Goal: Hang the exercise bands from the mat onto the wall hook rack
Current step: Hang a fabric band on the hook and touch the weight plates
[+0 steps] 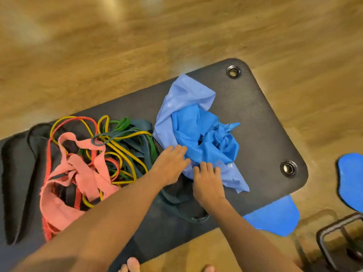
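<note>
since every band is on the mat and no wall hook rack is in view, the task looks barely started: nothing hung as far as this view shows, all of it left to do. left hand lies flat, fingers straight, on the near edge of the blue sheet bands, gripping nothing. right hand sits just beside it with fingers bent down onto the pale blue sheet; cannot tell if it has pinched the material. counts: one dark mat with two metal eyelets, one at its far corner and one at its right corner; two sheet bands mid-mat, one pale blue, one brighter blue crumpled on top; one pink fabric band toward the mat's left end; a tangle of thin loop bands between pink and blue, in yellow, red, green and dark teal, too knotted to count. a dark band lies under the wrists at the mat's near edge. off the mat's right side: two blue foam pads and a black metal handle.
</note>
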Demonstrator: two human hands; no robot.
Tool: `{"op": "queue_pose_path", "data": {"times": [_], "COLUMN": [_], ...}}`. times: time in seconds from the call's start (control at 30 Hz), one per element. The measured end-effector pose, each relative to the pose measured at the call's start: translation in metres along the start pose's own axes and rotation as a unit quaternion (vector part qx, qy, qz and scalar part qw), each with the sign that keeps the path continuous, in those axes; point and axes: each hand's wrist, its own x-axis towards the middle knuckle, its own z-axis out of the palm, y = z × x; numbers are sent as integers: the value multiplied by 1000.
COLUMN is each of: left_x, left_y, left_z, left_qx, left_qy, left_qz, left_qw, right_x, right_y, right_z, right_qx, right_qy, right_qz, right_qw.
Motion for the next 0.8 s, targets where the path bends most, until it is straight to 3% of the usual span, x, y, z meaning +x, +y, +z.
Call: {"op": "queue_pose_path", "data": {"times": [0.07, 0.13, 0.3, 0.37, 0.47, 0.6, 0.7, 0.8], "left_x": [3, 1, -20, -31, -52, -91, -134, -188], "left_y": [-4, -11, -27, -32, -44, -74, -106, -124], "left_z": [7, 2, -55, -103, -185, -300, -415, -541], "left_qx": [-7, -24, -150, -244, -374, -445, -445, -380], "left_qy": [46, 107, 232, 221, 137, 118, 51, -42], "left_qz": [21, 45, 46, 21, -75, -110, -73, -32], "left_qw": [999, 993, 960, 944, 914, 881, 891, 923], "right_x": [5, 3, -6, -12, -19, -33, -60, -99], "right_y": [6, 15, 34, 31, 23, 27, 45, 57], "right_z": [10, 1, -76, -125, -211, -339, -450, -557], "right_qx": [5, 63, 260, 367, 487, 481, 441, 382], "right_qy": [78, 109, 79, 52, 22, -49, -29, -29], "right_qz": [-20, -48, -12, 21, 50, -5, -14, -31], "right_qw": [997, 991, 962, 929, 872, 876, 897, 923]}}
